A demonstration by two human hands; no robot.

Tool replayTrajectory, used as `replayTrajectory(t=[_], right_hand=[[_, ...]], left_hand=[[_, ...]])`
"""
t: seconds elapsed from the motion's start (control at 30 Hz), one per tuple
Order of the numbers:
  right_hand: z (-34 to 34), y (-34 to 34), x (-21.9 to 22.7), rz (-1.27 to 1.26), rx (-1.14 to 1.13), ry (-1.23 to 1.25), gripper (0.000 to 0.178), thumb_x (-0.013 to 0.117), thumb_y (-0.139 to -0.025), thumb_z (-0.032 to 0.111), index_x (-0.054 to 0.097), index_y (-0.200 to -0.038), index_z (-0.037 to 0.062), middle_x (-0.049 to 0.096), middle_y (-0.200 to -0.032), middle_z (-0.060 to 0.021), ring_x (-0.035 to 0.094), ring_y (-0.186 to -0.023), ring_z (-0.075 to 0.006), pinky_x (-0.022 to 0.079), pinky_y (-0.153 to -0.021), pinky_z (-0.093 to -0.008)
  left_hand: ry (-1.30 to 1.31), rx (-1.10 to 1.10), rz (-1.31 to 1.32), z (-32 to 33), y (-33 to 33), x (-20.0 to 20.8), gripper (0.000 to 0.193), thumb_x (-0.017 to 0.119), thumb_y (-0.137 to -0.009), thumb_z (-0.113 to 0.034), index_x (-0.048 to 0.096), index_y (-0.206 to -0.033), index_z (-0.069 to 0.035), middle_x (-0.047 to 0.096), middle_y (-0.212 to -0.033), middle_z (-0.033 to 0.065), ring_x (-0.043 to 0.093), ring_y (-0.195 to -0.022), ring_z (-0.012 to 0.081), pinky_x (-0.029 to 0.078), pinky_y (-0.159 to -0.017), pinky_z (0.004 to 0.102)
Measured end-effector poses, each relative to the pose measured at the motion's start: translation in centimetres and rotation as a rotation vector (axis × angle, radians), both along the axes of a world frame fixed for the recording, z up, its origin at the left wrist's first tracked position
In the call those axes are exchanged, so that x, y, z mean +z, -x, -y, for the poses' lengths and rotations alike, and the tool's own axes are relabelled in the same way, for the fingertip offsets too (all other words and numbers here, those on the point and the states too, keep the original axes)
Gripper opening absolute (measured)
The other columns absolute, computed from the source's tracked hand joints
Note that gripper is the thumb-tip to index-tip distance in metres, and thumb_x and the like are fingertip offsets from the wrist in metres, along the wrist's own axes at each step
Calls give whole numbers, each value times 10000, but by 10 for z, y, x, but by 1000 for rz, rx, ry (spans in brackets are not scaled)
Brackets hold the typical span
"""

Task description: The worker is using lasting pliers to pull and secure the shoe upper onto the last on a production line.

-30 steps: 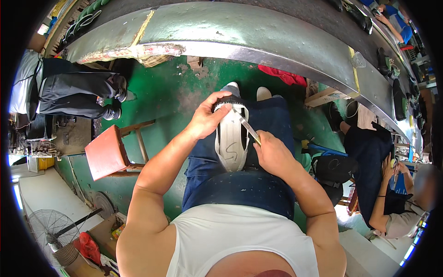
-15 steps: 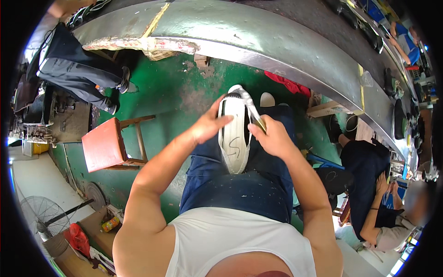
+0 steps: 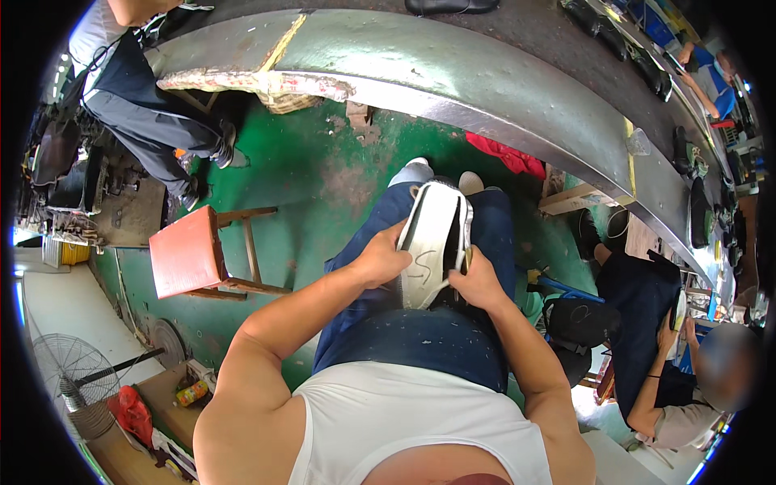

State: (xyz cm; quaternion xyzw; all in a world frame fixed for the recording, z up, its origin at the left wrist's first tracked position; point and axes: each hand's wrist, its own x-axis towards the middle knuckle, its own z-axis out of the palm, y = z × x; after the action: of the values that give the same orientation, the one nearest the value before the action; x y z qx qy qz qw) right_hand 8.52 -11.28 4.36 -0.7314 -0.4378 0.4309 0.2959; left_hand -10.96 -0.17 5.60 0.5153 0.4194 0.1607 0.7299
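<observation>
Shifted down white shoe (image 3: 432, 226), gripping it with curled left hand (image 3: 382, 259) and right hand (image 3: 479, 283) plus tool (image 3: 468, 258); marked, gaping, seemingly unfinished.

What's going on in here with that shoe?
Someone in a white top is holding a shoe over their legs, pale side facing up. Their left hand grips one side, and their right hand is at the other with a thin tool, mostly hidden. A red-seated stool stands off to the left.
</observation>
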Motion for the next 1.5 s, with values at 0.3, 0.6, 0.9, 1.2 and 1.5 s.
replayTrajectory(t=[0.3,0.6,0.9,1.2,1.5], right_hand=[[68,-60,9,-129,-157,107,296,634,-944,215,560,-1066,-45,700,-789,-107,681,-687,-185,533,-647,-324],[71,-57,47,455,401,-166,499,622,-905,133,510,-1343,-80,678,-1037,-244,658,-997,-418,536,-828,-484],[27,-57,70,557,676,214,202,653,-896,185,601,-968,3,684,-886,-216,679,-827,-391,537,-724,-481],[58,-24,7,439,310,-123,283,673,-880,180,549,-1076,17,644,-919,-193,649,-907,-400,512,-783,-492],[46,-63,19,599,274,-108,435,655,-892,124,510,-1239,-95,628,-1135,-248,611,-1074,-439,512,-891,-484]], left_hand=[[351,-356,143,-5,-51,-35,728,552,-763,98,458,-1473,-32,603,-1336,95,570,-1242,188,444,-1056,326],[131,-356,100,19,-48,-41,944,573,-763,68,148,-1602,-10,321,-1596,136,329,-1456,204,254,-1190,318],[659,-120,296,18,-45,-26,685,406,-1054,-382,194,-1590,-12,342,-1598,134,378,-1434,244,299,-1175,336],[96,9,-207,18,-68,-72,619,301,-1087,-484,541,-1414,-16,638,-1318,200,597,-1232,323,440,-1058,382],[-669,-187,-191,22,-68,-62,457,401,-1064,-268,494,-1426,-5,597,-1293,298,609,-1134,456,492,-993,451]])
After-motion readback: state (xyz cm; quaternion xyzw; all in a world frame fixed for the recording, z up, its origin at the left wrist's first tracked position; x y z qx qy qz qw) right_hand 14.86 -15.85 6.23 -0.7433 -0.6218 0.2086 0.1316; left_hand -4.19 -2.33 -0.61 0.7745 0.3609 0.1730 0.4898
